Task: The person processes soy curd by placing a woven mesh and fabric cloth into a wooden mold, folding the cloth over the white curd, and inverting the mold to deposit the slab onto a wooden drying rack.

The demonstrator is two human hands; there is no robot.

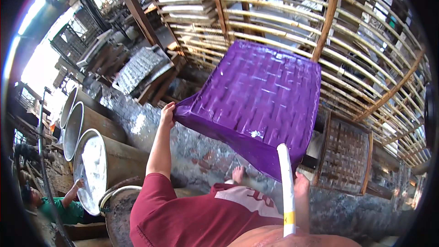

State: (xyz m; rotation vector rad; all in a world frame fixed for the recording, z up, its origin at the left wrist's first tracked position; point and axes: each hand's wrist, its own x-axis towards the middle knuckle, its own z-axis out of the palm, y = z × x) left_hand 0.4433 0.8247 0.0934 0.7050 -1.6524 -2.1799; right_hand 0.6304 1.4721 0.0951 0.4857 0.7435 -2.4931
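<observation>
A glossy, wet-looking purple sheet [263, 96] is draped over a square frame, and a woven pattern presses through it. The frame itself is hidden underneath. My left hand [168, 114] is closed on the sheet's near left corner, pulling it out to a point. At the near right corner, my right hand [301, 185] is closed on the edge, its fingers partly hidden. Between the two hands the sheet's near edge hangs down in folds.
Bamboo-slat fencing [274, 0] stands behind the sheet. A woven bamboo tray [344, 153] leans at right; another pale tray [139, 71] lies at far left. Large metal drums [116, 155] line the left, where a person in green [61, 208] reaches in. A white stick [286, 178] crosses the view.
</observation>
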